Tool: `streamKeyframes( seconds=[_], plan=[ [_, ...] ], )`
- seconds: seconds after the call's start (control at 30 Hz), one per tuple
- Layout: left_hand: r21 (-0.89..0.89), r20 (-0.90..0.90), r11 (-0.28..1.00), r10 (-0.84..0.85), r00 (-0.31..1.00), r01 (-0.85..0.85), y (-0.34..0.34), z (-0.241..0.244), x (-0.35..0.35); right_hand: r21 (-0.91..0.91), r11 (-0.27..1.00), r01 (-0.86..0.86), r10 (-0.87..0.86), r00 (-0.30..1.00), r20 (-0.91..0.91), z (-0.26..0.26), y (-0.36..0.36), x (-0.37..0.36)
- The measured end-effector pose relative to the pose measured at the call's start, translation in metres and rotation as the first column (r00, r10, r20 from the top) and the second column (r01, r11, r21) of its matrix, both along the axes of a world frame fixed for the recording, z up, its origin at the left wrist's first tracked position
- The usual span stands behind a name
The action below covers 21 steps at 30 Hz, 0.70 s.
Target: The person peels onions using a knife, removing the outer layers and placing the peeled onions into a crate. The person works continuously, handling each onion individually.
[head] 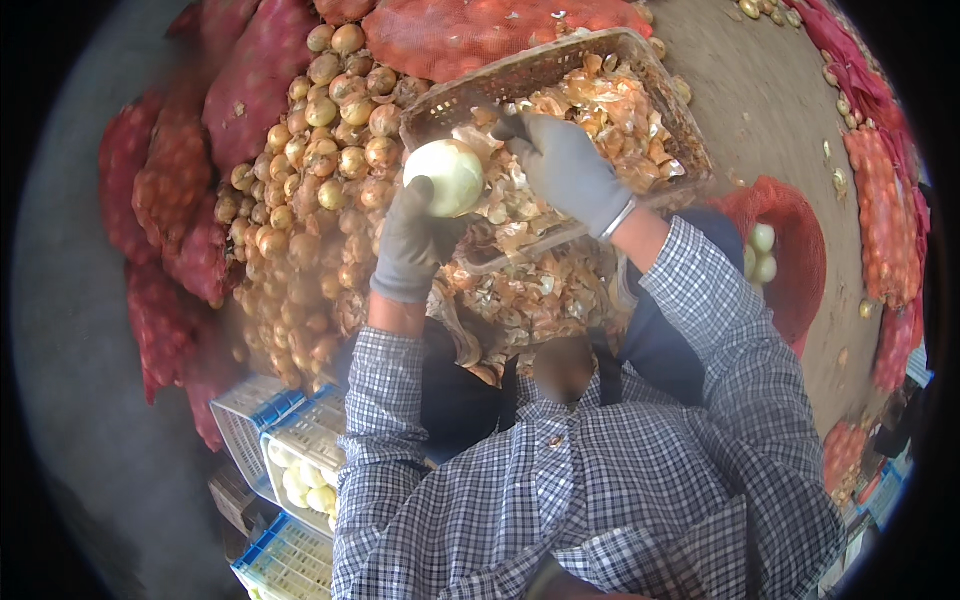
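Observation:
My left hand [418, 240], in a grey work glove, is closed around a large peeled onion [444, 178], pale white-green with its thumb on the near side. To the right of the onion, my right hand [562, 169], gloved too, is held over a plastic crate [682, 112] full of dry onion skins [611, 101]. Dark blur lies at the right fingertips, and whether they pinch anything cannot be made out. More loose skins [525, 300] lie between my legs, below the crate's near edge.
Unpeeled onions [322, 157] are heaped at the left, beside red mesh sacks [255, 90]. Another filled sack [495, 34] lies behind the crate. An open red mesh bag [799, 255] holds peeled onions [763, 251] at my right. White-and-blue crates [300, 442] stand lower left, one holding peeled onions.

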<state>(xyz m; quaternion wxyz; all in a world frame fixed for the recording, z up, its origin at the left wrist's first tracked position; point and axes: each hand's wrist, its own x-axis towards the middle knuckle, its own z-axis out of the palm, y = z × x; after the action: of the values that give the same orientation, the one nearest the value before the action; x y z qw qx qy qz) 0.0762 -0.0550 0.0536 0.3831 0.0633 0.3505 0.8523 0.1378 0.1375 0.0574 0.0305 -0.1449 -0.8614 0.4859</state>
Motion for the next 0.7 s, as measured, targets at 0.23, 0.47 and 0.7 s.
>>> streamKeyframes(
  seconds=[0.23,0.47,0.7],
  plan=[
    [-0.145,-0.117,0.988,-0.068,0.991,0.051,-0.001,0.000,-0.002,-0.477,0.878,-0.034,-0.044,0.987,-0.153,0.005,-0.002,-0.002],
    [-0.186,-0.158,0.983,-0.038,0.987,0.008,-0.001,0.001,0.001,-0.101,0.994,0.030,-0.042,0.992,-0.122,0.016,-0.005,-0.006],
    [-0.153,-0.150,0.988,-0.003,0.989,-0.021,-0.004,0.006,-0.004,-0.510,0.857,0.079,-0.110,0.993,-0.032,0.022,0.000,-0.004]
  ],
)
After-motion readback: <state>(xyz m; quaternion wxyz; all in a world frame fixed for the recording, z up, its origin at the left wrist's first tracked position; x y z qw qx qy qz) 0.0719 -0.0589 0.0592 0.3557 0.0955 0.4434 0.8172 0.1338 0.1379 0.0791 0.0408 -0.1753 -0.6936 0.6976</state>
